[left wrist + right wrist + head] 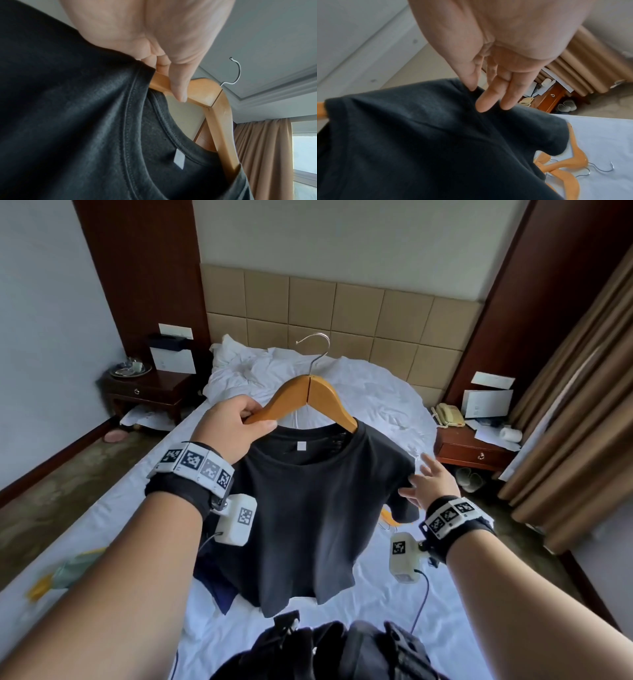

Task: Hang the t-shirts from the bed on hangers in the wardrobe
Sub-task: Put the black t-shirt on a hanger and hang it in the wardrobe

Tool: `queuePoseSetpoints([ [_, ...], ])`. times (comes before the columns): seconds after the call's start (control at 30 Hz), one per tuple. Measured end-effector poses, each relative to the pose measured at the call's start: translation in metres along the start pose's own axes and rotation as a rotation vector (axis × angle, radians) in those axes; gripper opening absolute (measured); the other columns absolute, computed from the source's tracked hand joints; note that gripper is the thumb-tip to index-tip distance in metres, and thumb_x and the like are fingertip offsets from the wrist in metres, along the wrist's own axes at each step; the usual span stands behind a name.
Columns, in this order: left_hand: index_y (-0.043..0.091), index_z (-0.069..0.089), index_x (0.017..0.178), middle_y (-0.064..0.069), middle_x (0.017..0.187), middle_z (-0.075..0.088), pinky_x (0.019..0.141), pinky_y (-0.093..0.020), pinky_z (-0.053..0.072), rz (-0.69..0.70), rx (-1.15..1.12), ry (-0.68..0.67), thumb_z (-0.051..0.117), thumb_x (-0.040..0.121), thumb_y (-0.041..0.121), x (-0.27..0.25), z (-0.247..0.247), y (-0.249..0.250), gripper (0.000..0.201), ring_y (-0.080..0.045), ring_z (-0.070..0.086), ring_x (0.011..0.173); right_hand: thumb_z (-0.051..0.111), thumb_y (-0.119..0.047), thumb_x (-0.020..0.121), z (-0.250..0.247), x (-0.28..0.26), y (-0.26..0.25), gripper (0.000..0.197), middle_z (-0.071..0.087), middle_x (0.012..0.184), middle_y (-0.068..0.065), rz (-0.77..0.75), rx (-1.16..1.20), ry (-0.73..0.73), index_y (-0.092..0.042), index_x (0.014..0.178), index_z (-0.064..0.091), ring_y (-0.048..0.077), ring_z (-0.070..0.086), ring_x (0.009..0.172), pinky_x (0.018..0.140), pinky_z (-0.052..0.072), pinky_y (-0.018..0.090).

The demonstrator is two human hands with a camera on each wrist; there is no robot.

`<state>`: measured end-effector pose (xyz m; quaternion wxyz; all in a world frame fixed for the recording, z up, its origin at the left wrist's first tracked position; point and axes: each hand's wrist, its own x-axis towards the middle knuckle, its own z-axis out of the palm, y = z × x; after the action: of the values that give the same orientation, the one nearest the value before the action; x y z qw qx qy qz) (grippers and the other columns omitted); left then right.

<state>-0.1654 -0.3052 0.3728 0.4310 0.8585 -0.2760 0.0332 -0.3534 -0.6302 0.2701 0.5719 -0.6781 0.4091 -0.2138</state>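
A black t-shirt point(308, 508) hangs on a wooden hanger point(308, 395) with a metal hook, held up over the white bed point(376, 392). My left hand point(236, 422) grips the hanger's left arm point(173, 83) at the collar point(130, 121). My right hand point(428, 481) is beside the shirt's right sleeve point(530, 132), fingers point(486, 100) straight and spread, fingertips at the shoulder cloth. Spare wooden hangers point(565, 169) lie on the sheet below the sleeve. A dark blue garment point(219, 587) lies on the bed behind the shirt's lower left.
Nightstands flank the bed: the left one point(147, 392) carries a tray, the right one point(472, 446) a phone and papers. Brown curtains point(575, 405) hang on the right. A yellow-green item point(61, 573) lies at the bed's left edge. Slippers point(469, 477) sit on the floor.
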Motion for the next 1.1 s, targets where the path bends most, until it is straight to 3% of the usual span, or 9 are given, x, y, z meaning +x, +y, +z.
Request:
queuePoseSetpoints([
  [0.07, 0.023, 0.069, 0.111, 0.009, 0.106, 0.069, 0.083, -0.025, 0.045, 0.009, -0.015, 0.004, 0.077, 0.089, 0.041, 0.001, -0.002, 0.003, 0.029, -0.011, 0.064, 0.102, 0.067, 0.004, 0.085, -0.003, 0.0, -0.003, 0.04, 0.074, 0.108, 0.014, 0.0, -0.029, 0.018, -0.021, 0.116, 0.073, 0.036, 0.073, 0.101, 0.1, 0.055, 0.053],
  [0.17, 0.027, 0.066, 0.109, 0.011, 0.102, 0.068, 0.074, -0.017, 0.042, 0.026, -0.012, 0.015, 0.076, 0.09, 0.04, -0.001, -0.004, 0.005, 0.025, -0.009, 0.063, 0.098, 0.068, 0.002, 0.084, -0.011, -0.002, -0.009, 0.023, 0.074, 0.089, 0.025, -0.037, -0.138, 0.04, -0.017, 0.073, 0.075, 0.043, 0.074, 0.093, 0.096, 0.057, 0.056],
  [0.3, 0.025, 0.067, 0.115, 0.012, 0.102, 0.065, 0.071, -0.016, 0.039, 0.026, 0.025, 0.033, 0.074, 0.091, 0.04, -0.004, -0.005, 0.004, 0.029, -0.01, 0.061, 0.098, 0.065, -0.005, 0.087, -0.032, -0.003, -0.024, 0.017, 0.074, 0.078, 0.01, -0.084, -0.231, 0.177, -0.016, 0.089, 0.078, 0.031, 0.074, 0.079, 0.091, 0.06, 0.05],
  [0.4, 0.024, 0.067, 0.116, 0.011, 0.104, 0.066, 0.071, -0.017, 0.04, 0.026, 0.027, 0.035, 0.073, 0.092, 0.041, -0.007, -0.002, 0.005, 0.03, -0.011, 0.061, 0.098, 0.061, -0.008, 0.09, -0.048, -0.001, -0.034, 0.026, 0.075, 0.109, 0.014, -0.098, -0.566, 0.203, -0.015, 0.108, 0.078, 0.034, 0.069, 0.106, 0.098, 0.053, 0.04],
  [0.53, 0.024, 0.068, 0.116, 0.01, 0.108, 0.067, 0.078, -0.024, 0.041, 0.037, 0.037, 0.022, 0.074, 0.092, 0.041, -0.008, 0.01, 0.011, 0.031, -0.01, 0.06, 0.1, 0.053, -0.005, 0.094, -0.044, -0.01, -0.061, 0.04, 0.063, 0.138, 0.009, -0.171, -0.534, 0.222, -0.015, 0.131, 0.065, 0.028, 0.058, 0.128, 0.112, 0.042, 0.035],
  [0.7, 0.026, 0.069, 0.114, 0.013, 0.108, 0.069, 0.076, -0.02, 0.043, 0.065, 0.036, -0.022, 0.075, 0.09, 0.043, -0.006, 0.026, 0.021, 0.03, -0.008, 0.063, 0.101, 0.066, -0.028, 0.089, -0.005, -0.04, -0.1, 0.038, 0.068, 0.126, -0.011, -0.46, -0.519, -0.079, -0.031, 0.126, 0.067, 0.012, 0.062, 0.116, 0.104, 0.048, 0.035],
  [0.77, 0.028, 0.069, 0.112, 0.017, 0.104, 0.069, 0.074, -0.014, 0.041, 0.083, 0.026, -0.037, 0.076, 0.09, 0.043, -0.007, 0.031, 0.027, 0.028, -0.002, 0.062, 0.096, 0.074, -0.048, 0.082, 0.009, -0.047, -0.105, 0.033, 0.069, 0.106, -0.014, -0.502, -0.68, -0.167, -0.034, 0.11, 0.067, 0.012, 0.064, 0.097, 0.085, 0.051, 0.033],
  [0.87, 0.032, 0.068, 0.109, 0.023, 0.098, 0.065, 0.073, -0.011, 0.04, 0.101, 0.01, -0.074, 0.076, 0.09, 0.043, -0.009, 0.034, 0.034, 0.024, 0.011, 0.057, 0.089, 0.073, -0.058, 0.079, 0.021, -0.053, -0.105, 0.04, 0.06, 0.075, -0.006, -0.546, -0.797, -0.104, -0.023, 0.081, 0.053, 0.018, 0.058, 0.069, 0.06, 0.041, 0.033],
  [1.1, 0.027, 0.079, 0.092, 0.018, 0.089, 0.077, 0.083, -0.02, 0.049, -0.023, -0.253, -0.03, 0.052, 0.103, 0.05, -0.011, 0.026, 0.019, 0.037, 0.005, 0.069, 0.087, 0.066, -0.055, 0.088, 0.015, -0.053, -0.108, 0.04, 0.055, 0.069, -0.004, -0.549, -0.709, 0.085, -0.022, 0.073, 0.048, 0.02, 0.054, 0.066, 0.062, 0.035, 0.035],
])
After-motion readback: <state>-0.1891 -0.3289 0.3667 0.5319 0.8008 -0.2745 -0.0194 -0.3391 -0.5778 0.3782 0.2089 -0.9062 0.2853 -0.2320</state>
